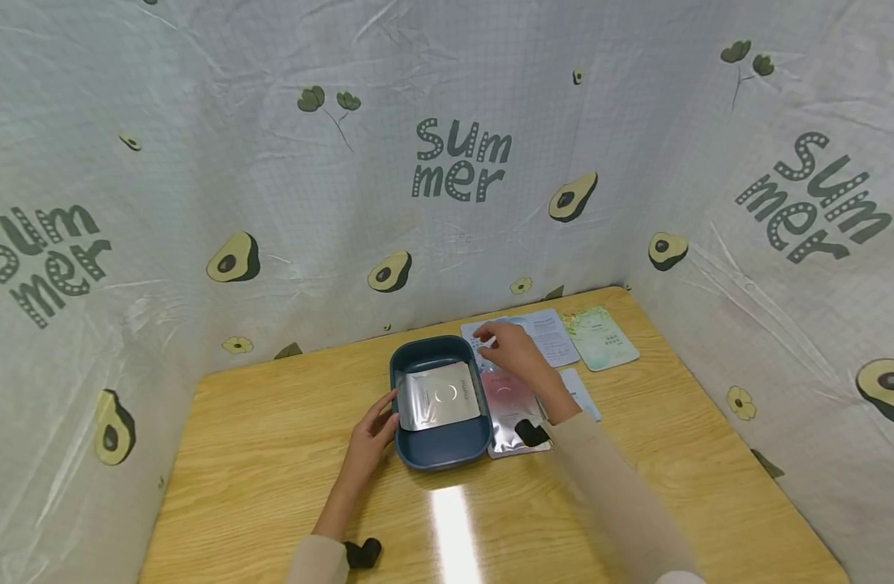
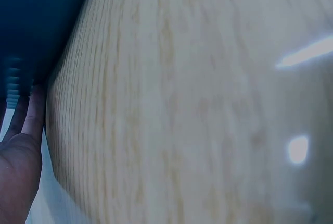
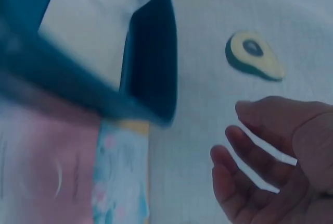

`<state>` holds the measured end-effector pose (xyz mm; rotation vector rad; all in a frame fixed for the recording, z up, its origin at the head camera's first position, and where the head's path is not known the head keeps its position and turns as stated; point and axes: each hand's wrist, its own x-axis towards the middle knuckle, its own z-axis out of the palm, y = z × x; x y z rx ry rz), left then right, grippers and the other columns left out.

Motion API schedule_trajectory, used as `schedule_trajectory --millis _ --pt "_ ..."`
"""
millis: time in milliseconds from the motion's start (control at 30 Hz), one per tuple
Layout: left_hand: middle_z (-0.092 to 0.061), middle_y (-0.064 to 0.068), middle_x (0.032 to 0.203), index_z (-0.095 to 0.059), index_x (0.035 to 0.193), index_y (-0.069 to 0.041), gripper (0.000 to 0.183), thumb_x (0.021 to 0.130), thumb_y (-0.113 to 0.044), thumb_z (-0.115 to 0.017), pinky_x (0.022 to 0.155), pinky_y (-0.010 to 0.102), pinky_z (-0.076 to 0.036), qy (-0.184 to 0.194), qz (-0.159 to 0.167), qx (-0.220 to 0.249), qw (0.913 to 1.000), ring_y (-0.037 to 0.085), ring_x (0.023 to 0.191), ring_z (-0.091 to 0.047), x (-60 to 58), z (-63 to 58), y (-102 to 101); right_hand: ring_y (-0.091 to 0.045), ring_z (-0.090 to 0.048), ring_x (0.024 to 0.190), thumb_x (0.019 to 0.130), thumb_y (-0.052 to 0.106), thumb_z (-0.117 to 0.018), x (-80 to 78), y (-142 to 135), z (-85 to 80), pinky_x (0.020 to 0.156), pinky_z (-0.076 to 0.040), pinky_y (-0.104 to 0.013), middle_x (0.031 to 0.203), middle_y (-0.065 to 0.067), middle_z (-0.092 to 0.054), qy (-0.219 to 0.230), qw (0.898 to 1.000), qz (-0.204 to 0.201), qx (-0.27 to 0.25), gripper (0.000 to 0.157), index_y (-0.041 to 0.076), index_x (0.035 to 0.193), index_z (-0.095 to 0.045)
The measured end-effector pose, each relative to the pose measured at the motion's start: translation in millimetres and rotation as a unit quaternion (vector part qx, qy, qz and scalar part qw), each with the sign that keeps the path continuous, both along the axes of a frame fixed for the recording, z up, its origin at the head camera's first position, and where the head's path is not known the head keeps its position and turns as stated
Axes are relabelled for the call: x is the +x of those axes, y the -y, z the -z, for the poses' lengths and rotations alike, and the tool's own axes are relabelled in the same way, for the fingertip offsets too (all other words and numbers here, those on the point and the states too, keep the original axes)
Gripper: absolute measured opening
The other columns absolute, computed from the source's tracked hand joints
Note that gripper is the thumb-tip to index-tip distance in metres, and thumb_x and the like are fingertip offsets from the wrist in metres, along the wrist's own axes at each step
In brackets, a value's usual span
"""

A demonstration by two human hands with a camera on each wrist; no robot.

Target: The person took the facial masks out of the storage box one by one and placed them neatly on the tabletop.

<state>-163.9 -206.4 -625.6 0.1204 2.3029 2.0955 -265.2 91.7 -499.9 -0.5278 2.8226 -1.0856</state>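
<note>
A dark blue tray (image 1: 443, 460) stands on the wooden table, with a silver packet (image 1: 428, 399) lying flat inside it. My left hand (image 1: 367, 442) rests its fingers against the tray's left side; in the left wrist view, extended fingers (image 2: 35, 112) touch the outer wall. My right hand (image 1: 516, 349) hovers right of the tray, above flat packets, with loosely bent fingers and nothing between them. Below that hand lies a pink and silver packet (image 1: 507, 405), beside the tray. The right wrist view shows thumb and fingers apart (image 3: 255, 166).
Behind the right hand lie pale blue packets (image 1: 552, 337), and a green and white packet (image 1: 606, 341) is farther right. Another pale packet (image 1: 580, 393) is partly hidden by the right wrist. A printed sheet (image 1: 308, 186) hangs around the table's (image 1: 272, 454) back and sides.
</note>
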Motion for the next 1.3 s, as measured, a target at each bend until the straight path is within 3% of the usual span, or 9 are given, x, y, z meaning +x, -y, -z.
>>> schedule_trajectory --millis 167,367,533,700,900,1300 --pt "-0.042 0.012 0.158 -0.050 0.151 -0.017 0.049 0.104 -0.022 -0.061 0.095 0.038 -0.057 -0.002 0.003 0.002 1.0000 0.037 0.137 -0.050 -0.3 -0.9 0 -0.028 -0.066 0.111 0.096 0.011 -0.071 -13.1 43 -0.7 0.092 -0.056 -0.039 0.124 -0.014 -0.069 0.023 0.997 -0.077 0.014 0.034 0.002 0.129 -0.067" --pt "-0.043 0.012 0.158 -0.050 0.151 -0.018 0.050 0.103 -0.022 -0.062 0.094 0.035 -0.057 0.003 0.005 0.009 0.9999 0.036 0.137 -0.050 -0.5 -0.1 0 -0.027 -0.059 0.126 0.094 0.020 -0.075 -16.5 90 21.9 0.105 -0.049 -0.040 0.137 -0.012 -0.063 0.067 0.982 -0.124 0.123 0.049 0.005 0.138 -0.061" --pt "-0.040 0.013 0.159 -0.049 0.152 -0.015 0.051 0.103 -0.020 -0.061 0.093 0.030 -0.056 -0.001 0.011 0.022 0.9997 0.036 0.137 -0.050 -0.4 0.6 0 -0.025 -0.055 0.129 0.086 0.027 -0.084 -13.9 116 39.0 0.110 -0.046 -0.039 0.142 -0.010 -0.058 0.093 0.970 -0.098 0.203 0.063 0.009 0.142 -0.059" --pt "-0.041 0.011 0.158 -0.050 0.151 -0.017 0.049 0.103 -0.020 -0.062 0.093 0.030 -0.056 -0.001 0.005 0.022 0.9997 0.036 0.137 -0.050 -0.8 -0.4 0 -0.025 -0.054 0.126 0.079 0.027 -0.090 -12.8 126 47.5 0.109 -0.046 -0.044 0.142 -0.008 -0.056 0.107 0.966 -0.059 0.228 0.072 0.013 0.143 -0.058" --pt "-0.041 0.011 0.159 -0.051 0.151 -0.016 0.049 0.103 -0.020 -0.062 0.094 0.032 -0.056 0.001 0.003 0.015 0.9999 0.036 0.138 -0.049 0.3 -1.7 -1 -0.027 -0.050 0.129 0.079 0.029 -0.090 -12.3 124 53.3 0.111 -0.043 -0.052 0.143 -0.006 -0.055 0.100 0.959 -0.049 0.261 0.072 0.018 0.143 -0.058" --pt "-0.041 0.016 0.158 -0.049 0.151 -0.014 0.050 0.104 -0.019 -0.061 0.093 0.029 -0.056 -0.003 0.004 0.018 0.9998 0.037 0.138 -0.049 -0.1 -0.9 -1 -0.030 -0.044 0.128 0.078 0.037 -0.090 -15.4 117 58.9 0.115 -0.036 -0.053 0.139 -0.006 -0.053 0.066 0.962 -0.052 0.258 0.065 0.025 0.136 -0.064"
